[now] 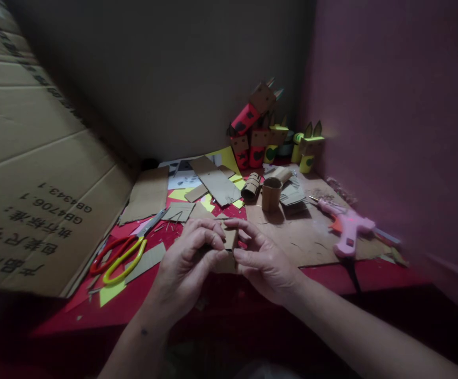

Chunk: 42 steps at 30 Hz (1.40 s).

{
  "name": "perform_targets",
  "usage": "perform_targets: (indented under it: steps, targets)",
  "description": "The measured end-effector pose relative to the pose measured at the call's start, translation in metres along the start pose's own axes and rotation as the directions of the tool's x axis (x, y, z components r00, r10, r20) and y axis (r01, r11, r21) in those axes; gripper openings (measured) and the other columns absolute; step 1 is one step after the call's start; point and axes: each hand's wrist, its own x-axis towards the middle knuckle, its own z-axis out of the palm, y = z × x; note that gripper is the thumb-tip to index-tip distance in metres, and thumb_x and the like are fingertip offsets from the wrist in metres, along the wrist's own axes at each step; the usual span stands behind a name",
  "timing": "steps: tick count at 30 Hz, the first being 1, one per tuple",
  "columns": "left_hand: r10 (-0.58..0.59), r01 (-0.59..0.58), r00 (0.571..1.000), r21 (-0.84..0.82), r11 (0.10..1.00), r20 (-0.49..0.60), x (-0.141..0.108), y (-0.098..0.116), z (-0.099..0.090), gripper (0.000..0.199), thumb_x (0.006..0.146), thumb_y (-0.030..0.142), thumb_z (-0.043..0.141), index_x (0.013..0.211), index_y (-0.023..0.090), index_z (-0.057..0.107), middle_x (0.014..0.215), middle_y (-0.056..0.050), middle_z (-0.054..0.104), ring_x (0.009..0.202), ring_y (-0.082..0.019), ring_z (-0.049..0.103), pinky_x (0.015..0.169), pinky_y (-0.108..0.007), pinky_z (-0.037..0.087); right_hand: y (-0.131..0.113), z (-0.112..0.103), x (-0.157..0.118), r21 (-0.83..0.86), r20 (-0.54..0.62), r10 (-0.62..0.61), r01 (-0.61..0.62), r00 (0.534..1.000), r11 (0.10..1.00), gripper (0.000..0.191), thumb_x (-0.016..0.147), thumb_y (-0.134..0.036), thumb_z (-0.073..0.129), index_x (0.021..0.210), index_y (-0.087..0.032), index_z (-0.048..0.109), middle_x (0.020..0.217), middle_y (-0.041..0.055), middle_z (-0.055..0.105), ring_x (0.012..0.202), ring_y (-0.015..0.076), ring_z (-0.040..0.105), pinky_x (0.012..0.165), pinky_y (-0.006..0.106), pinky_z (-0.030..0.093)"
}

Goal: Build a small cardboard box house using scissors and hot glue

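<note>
Between my two hands is a small folded piece of brown cardboard, held above the table's front edge. My left hand grips its left side, the thumb and curled fingers closed on it. From the other side, my right hand pinches it with thumb and fingertips. Much of the piece is hidden behind my fingers. Left of my hands lie scissors with one red and one yellow handle. Beyond my hands, a short cardboard tube stands upright, with another tube lying beside it.
A pink glue gun rests at the right on a cardboard sheet. Flat cardboard strips and paper scraps cover the back left. Decorated red and yellow tube figures stand at the back. A large cardboard box panel rises at left.
</note>
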Motion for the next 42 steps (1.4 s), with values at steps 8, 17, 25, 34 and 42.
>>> perform_targets:
  steps: [8,17,25,34,42]
  targets:
    - [0.010,-0.010,1.000,-0.012,1.000,0.021,-0.001,-0.004,0.000,0.013,0.089,0.012,0.055,0.081,0.022,0.058,0.097,-0.003,0.058,0.105,-0.019,0.057,0.092,-0.034,0.046,0.000,-0.001,-0.002,-0.005,-0.033,0.006,-0.007,0.999,1.000,0.023,0.072,-0.021,0.077,0.093,-0.025,0.069,0.089,-0.0013,0.061,0.073,0.0103,0.055,0.065,0.023,0.047]
    - [0.059,-0.060,0.998,0.017,0.998,0.027,-0.002,-0.006,0.000,0.015,0.089,0.009,0.056,0.081,0.021,0.058,0.099,-0.002,0.057,0.104,-0.017,0.055,0.092,-0.030,0.045,0.000,0.004,-0.002,-0.025,-0.144,-0.001,-0.003,0.990,1.000,0.021,0.067,-0.024,0.081,0.083,-0.023,0.068,0.077,-0.0031,0.063,0.071,0.0113,0.059,0.067,0.026,0.050]
    - [0.056,-0.056,0.998,-0.017,0.998,0.000,-0.002,-0.009,0.001,0.016,0.089,0.008,0.055,0.081,0.021,0.056,0.100,-0.001,0.055,0.106,-0.014,0.053,0.095,-0.026,0.043,0.001,0.004,0.000,-0.033,-0.154,0.004,-0.010,0.988,0.999,0.024,0.065,-0.023,0.082,0.083,-0.022,0.067,0.081,-0.0020,0.064,0.073,0.0116,0.060,0.069,0.026,0.050]
    - [0.028,-0.028,1.000,-0.024,0.999,0.000,-0.005,-0.011,-0.001,0.016,0.090,0.009,0.054,0.080,0.021,0.056,0.105,-0.002,0.054,0.110,-0.015,0.051,0.096,-0.026,0.042,0.004,0.002,0.001,-0.080,-0.101,-0.012,0.004,0.995,0.997,0.029,0.064,-0.026,0.083,0.089,-0.027,0.069,0.086,-0.0034,0.061,0.073,0.0097,0.057,0.068,0.024,0.050]
    - [0.045,-0.044,0.999,-0.032,0.998,0.010,-0.006,-0.014,-0.006,0.015,0.091,0.009,0.053,0.083,0.021,0.056,0.105,-0.001,0.055,0.113,-0.014,0.051,0.097,-0.025,0.042,0.002,0.002,0.001,-0.111,-0.072,0.013,-0.021,0.997,0.994,0.028,0.065,-0.025,0.082,0.090,-0.026,0.069,0.091,-0.0023,0.064,0.076,0.0105,0.060,0.065,0.022,0.050]
